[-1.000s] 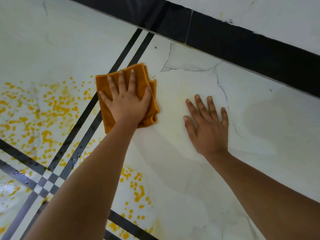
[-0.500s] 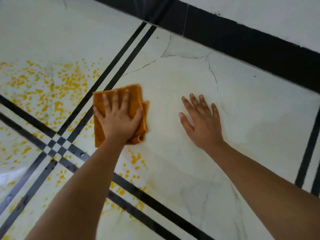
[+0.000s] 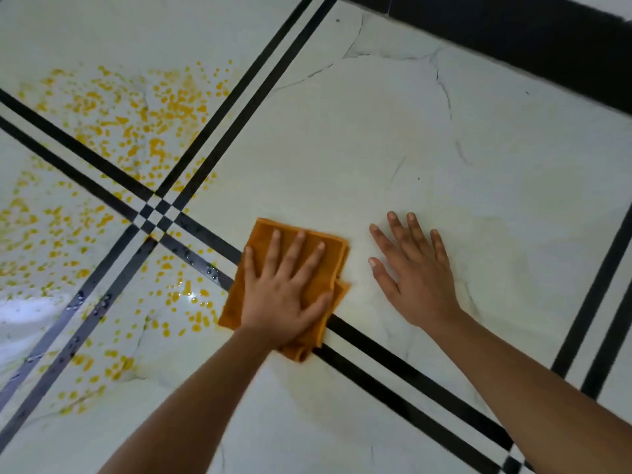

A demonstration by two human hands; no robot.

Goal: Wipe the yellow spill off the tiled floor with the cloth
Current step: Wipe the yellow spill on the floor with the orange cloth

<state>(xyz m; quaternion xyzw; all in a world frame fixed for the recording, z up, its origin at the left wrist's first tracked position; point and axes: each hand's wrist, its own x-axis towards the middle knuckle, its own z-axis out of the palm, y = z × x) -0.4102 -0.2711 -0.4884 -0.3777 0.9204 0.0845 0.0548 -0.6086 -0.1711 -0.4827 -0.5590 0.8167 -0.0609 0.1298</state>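
A folded orange cloth [image 3: 333,265] lies on the white tiled floor [image 3: 342,148], over a black double stripe. My left hand [image 3: 284,302] presses flat on it with fingers spread, covering most of it. My right hand [image 3: 417,282] rests flat on the bare tile just right of the cloth, holding nothing. The yellow spill [image 3: 136,121] is scattered as many drops over the tiles to the left, beyond the crossing stripes. More yellow drops [image 3: 184,295] lie right beside the cloth's left edge. The tile above and right of the cloth shows only faint yellowish smears.
Black double stripes [image 3: 410,374] cross the floor and meet at a checkered junction [image 3: 155,213]. A black skirting band [image 3: 530,39] runs along the wall at the top right. Thin cracks mark the tile near it. A bright glare lies at the left edge.
My left hand has dragged the cloth back toward me, from the tile near the wall down onto the black stripe. My right hand stays planted. The view has shifted back.
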